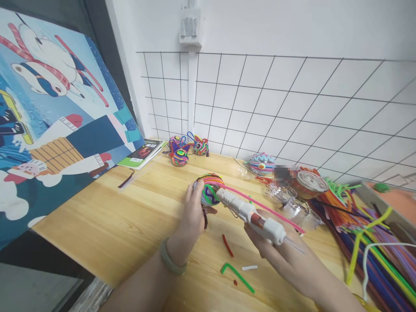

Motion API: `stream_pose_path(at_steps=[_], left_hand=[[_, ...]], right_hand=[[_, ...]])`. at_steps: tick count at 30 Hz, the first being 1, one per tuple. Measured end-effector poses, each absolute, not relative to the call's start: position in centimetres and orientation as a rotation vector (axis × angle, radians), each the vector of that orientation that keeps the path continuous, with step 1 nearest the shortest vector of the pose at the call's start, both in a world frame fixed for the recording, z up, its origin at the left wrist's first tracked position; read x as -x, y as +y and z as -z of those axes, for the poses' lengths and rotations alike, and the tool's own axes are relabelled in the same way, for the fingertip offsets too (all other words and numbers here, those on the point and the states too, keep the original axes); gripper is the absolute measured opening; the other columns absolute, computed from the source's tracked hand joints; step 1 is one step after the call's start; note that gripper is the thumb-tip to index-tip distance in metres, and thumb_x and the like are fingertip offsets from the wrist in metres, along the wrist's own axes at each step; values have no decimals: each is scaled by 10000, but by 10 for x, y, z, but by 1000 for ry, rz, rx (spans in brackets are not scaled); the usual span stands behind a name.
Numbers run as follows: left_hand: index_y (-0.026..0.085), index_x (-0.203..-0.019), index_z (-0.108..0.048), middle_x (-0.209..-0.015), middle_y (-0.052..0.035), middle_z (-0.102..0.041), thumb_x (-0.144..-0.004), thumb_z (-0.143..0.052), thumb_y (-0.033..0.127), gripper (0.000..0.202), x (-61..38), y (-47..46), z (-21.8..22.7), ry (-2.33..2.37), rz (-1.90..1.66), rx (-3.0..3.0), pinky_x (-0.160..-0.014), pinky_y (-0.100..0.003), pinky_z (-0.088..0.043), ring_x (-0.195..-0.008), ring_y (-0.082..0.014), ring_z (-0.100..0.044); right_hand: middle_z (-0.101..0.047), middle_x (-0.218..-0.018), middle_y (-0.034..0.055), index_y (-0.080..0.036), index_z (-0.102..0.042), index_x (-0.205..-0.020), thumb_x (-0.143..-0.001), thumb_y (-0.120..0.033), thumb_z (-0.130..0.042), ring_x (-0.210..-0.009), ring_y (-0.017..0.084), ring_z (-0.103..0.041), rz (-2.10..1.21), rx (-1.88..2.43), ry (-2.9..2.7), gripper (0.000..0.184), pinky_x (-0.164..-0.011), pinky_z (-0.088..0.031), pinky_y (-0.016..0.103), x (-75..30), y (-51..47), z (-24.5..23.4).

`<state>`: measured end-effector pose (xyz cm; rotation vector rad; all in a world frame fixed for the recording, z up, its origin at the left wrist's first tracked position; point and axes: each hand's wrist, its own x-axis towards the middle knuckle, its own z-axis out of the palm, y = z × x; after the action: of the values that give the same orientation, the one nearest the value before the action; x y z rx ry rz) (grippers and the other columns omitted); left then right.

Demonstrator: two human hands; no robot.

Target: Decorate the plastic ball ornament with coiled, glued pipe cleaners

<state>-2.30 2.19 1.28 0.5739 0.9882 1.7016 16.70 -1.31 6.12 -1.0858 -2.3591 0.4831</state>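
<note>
My left hand [194, 207] holds a round ball [210, 193] wrapped in multicoloured pipe cleaners, with a dark tassel [205, 218] hanging below it. A white hot glue gun [250, 215] is gripped in my right hand [279, 247], its nozzle end up against or very near the ball's right side. From the back of the gun a clear glue stick [294, 245] sticks out. One pink pipe cleaner [260, 203] runs from the ball to the right, above the gun. Cut pieces lie below on the wooden table [130, 242]: a red one [228, 245], a green bent one [238, 277] and a white one [249, 268].
Several finished-looking colourful balls with ears [180, 155] stand at the back. Another striped ball [261, 164], clear plastic shells [299, 212] and a round tin [310, 184] sit at the right, beside bundles of pipe cleaners [367, 242]. A large picture board [71, 117] leans on the left.
</note>
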Motion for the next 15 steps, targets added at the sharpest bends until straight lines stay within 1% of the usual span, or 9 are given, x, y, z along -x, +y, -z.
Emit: stream_pose_path(at_steps=[5, 10, 15], left_hand=[[198, -999, -630, -875, -51, -691, -809, -584, 471, 335, 23, 22, -12, 996, -1701, -573, -400, -210, -466, -661, -169, -628], [197, -1007, -628, -881, -52, -695, -813, -580, 468, 337, 23, 22, -11, 1001, -1702, -582, -410, -205, -469, -665, -165, -629], [188, -986, -641, -868, -53, -705, -791, -610, 469, 344, 23, 23, -12, 972, -1713, -543, -409, -196, -447, -647, -156, -636]], right_hand=[[-687, -779, 30, -233, -553, -850, -948, -326, -425, -665, 181, -655, -469, 1093, -2355, 185, -545, -510, 264, -170, -15, -58], [-691, -822, 43, -226, -564, -894, -954, -323, -419, -708, 191, -660, -473, 1097, -2367, 184, -568, -521, 277, -170, -14, -58], [-676, -765, 27, -228, -568, -872, -946, -325, -430, -659, 183, -644, -492, 1107, -2361, 184, -547, -514, 271, -170, -12, -59]])
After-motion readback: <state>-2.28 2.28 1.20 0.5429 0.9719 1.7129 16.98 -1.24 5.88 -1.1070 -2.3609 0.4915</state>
